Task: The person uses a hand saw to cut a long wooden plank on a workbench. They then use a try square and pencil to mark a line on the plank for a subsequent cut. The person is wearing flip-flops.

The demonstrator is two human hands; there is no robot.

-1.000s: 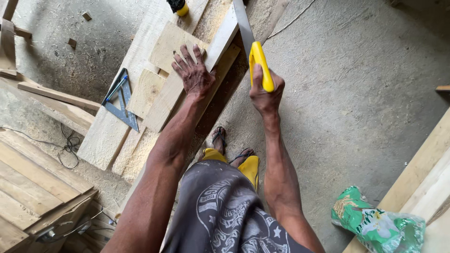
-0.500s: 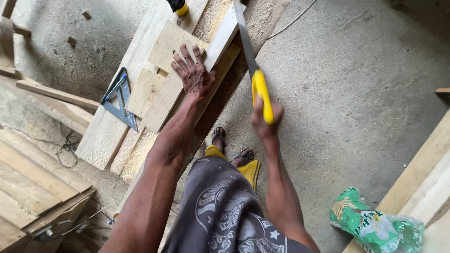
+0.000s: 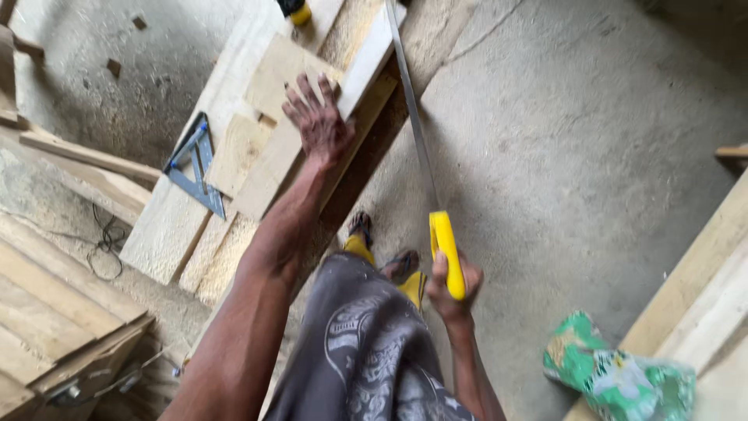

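Note:
My left hand (image 3: 318, 123) lies flat, fingers spread, on a pale wooden plank (image 3: 269, 168) that sits on a wooden workbench (image 3: 167, 226). My right hand (image 3: 450, 287) grips the yellow handle of a hand saw (image 3: 417, 148). Its long grey blade runs up to the plank's right edge near the top of the view. The saw handle is drawn back close to my body, above my foot in a yellow sandal (image 3: 366, 245).
A blue-grey metal triangle square (image 3: 196, 165) lies on the bench left of my hand. Stacked boards (image 3: 47, 312) fill the lower left. A green crumpled bag (image 3: 615, 374) rests by planks (image 3: 701, 288) at the lower right. Grey concrete floor (image 3: 576, 140) spreads to the right.
My right hand has pulled the saw back toward my body, and more of the blade now shows. My left hand has stayed pressed on the plank.

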